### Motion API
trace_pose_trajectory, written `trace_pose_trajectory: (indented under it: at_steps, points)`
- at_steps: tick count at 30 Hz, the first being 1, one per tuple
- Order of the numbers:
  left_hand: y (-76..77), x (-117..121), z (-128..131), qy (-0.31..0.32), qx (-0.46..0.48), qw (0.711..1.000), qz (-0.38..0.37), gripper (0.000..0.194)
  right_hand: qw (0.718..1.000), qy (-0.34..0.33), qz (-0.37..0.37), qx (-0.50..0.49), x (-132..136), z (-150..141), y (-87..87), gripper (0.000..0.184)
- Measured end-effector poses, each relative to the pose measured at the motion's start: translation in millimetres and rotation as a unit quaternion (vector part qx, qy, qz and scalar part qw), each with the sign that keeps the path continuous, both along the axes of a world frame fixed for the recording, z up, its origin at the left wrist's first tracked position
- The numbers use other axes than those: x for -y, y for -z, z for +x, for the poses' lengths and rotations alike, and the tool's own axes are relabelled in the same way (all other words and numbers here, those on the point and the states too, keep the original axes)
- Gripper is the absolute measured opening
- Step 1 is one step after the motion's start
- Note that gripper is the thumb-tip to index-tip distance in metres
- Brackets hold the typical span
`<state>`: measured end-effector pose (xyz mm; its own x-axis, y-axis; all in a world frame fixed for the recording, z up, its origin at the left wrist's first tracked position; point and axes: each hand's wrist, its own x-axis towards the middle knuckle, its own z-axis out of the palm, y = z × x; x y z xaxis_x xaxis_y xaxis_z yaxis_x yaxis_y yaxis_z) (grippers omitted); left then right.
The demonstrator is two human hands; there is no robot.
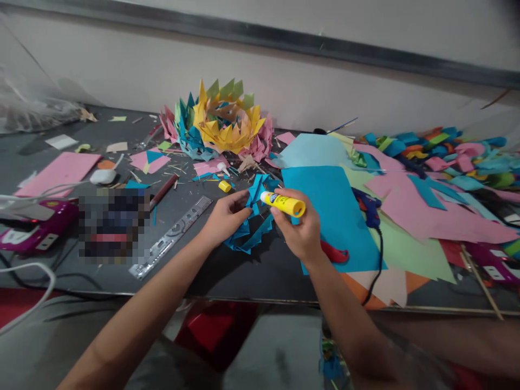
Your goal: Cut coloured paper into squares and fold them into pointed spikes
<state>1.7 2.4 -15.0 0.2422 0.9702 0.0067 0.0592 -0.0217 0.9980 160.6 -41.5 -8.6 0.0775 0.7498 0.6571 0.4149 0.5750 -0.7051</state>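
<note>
My left hand (228,216) is closed on a chain of folded blue paper (242,238), which curves down toward the dark table. My right hand (301,227) grips a yellow glue stick (286,203), its white end pointing left against or just in front of the folded paper; I cannot tell if they touch. The yellow glue cap (225,186) lies on the table beyond my left hand. Behind it stand finished rings of folded paper, with a yellow ring (231,127) on top of blue, pink and green ones.
A clear ruler (173,235) lies left of my hands. Blue paper sheets (329,206) spread to the right, beside a blue glue gun (368,208) with a black cord and red scissors handle (335,252). Purple power strips (40,227) sit at both sides. Paper scraps litter the back.
</note>
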Motion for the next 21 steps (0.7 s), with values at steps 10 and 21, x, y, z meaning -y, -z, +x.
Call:
trace_pose_trajectory:
  at_steps: [10,21]
  points:
    - [-2.0,0.7,0.0,0.056,0.081,0.995,-0.03,0.028,0.988,-0.001,0.014,0.154,-0.9,1.6,0.5,0.027]
    - [-0.8,1.0,-2.7,0.022,0.102,0.981,-0.163,0.033,0.996,-0.017,-0.035,0.085,0.4,-0.8,2.1,0.021]
